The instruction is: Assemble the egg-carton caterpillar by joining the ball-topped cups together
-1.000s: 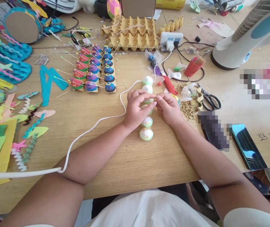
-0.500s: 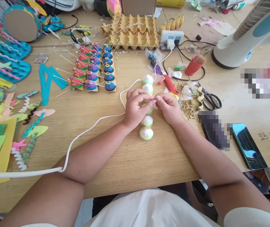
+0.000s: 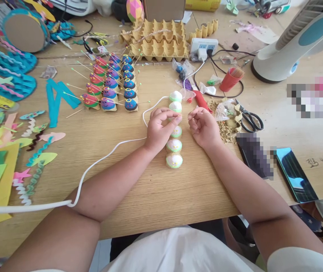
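A row of white, domed egg-carton cups point(image 3: 174, 145) with pale green rims runs away from me down the middle of the table. Small yellow marks dot the nearer cups. My left hand point(image 3: 161, 127) is over the left side of the row, thumb and fingertips pinched together above a middle cup it partly covers. Anything in that pinch is too small to make out. Just right of the row, apart from the left, my right hand point(image 3: 205, 127) has its fingers curled in; what they hold, if anything, is hidden.
Painted egg-carton caterpillars point(image 3: 109, 92) with pin feelers stand at the left. Behind are bare egg trays point(image 3: 158, 39) and a power strip point(image 3: 203, 46). Scissors point(image 3: 250, 119), a red cup point(image 3: 231, 79), a phone point(image 3: 295, 175) and a fan point(image 3: 294, 45) are right. A white cable point(image 3: 101, 158) crosses the left forearm.
My hands were fingertip to fingertip above the row; now they are apart. The right hand has drawn back to the right and curled its fingers, while the left keeps its pinch.
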`<move>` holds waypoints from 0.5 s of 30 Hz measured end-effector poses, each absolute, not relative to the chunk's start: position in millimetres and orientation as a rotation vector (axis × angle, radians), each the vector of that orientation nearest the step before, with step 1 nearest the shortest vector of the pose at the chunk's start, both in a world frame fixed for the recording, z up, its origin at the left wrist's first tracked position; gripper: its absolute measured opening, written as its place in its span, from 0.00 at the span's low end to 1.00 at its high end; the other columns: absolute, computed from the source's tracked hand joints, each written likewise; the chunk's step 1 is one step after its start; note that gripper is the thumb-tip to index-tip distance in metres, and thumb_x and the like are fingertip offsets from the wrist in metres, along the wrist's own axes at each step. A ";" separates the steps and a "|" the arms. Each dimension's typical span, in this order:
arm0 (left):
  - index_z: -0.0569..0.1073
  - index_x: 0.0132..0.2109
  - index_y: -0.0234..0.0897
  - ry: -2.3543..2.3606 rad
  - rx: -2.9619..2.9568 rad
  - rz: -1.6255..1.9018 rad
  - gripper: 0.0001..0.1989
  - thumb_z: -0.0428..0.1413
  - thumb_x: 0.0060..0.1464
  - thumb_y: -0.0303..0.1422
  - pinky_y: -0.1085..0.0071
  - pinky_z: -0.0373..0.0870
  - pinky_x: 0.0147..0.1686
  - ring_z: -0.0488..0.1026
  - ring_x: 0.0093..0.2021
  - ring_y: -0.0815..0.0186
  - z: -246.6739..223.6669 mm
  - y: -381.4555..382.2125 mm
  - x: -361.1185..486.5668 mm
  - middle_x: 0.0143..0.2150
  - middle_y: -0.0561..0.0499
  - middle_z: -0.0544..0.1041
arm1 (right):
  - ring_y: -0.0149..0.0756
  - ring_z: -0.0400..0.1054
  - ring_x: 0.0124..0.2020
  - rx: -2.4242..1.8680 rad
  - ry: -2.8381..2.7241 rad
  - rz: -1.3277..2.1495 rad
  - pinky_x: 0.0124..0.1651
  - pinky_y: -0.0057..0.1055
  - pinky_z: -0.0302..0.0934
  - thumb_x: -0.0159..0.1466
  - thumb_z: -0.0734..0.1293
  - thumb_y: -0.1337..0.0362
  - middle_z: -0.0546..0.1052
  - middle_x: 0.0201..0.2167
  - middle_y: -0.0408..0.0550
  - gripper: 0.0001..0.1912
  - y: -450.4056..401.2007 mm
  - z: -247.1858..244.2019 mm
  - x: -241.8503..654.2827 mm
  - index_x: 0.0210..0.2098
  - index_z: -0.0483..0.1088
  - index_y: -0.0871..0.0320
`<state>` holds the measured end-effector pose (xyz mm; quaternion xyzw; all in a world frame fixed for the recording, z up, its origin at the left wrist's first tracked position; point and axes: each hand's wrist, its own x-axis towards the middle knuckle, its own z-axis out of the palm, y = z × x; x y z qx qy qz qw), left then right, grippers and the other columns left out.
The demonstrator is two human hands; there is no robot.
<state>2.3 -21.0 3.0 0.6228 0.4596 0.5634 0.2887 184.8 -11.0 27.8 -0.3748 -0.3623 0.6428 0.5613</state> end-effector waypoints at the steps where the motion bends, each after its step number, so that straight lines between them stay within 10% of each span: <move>1: 0.88 0.46 0.48 1.214 1.652 1.503 0.10 0.68 0.67 0.46 0.54 0.73 0.67 0.81 0.57 0.57 2.3 -20.7 2.4 0.49 0.49 0.85 | 0.22 0.53 0.20 -0.876 -0.830 1.553 0.20 0.25 0.36 0.57 0.74 0.60 0.75 0.28 0.37 0.10 -10.7 29.1 186.2 0.34 0.69 0.54; 15: 0.87 0.44 0.48 1.085 1.802 1.474 0.33 0.45 0.76 0.62 0.49 0.68 0.65 0.79 0.57 0.55 15.0 -29.0 0.9 0.49 0.48 0.87 | 0.20 0.53 0.20 -0.876 -1.087 1.549 0.23 0.27 0.42 0.50 0.85 0.36 0.71 0.21 0.36 0.33 -20.8 31.3 173.7 0.28 0.74 0.57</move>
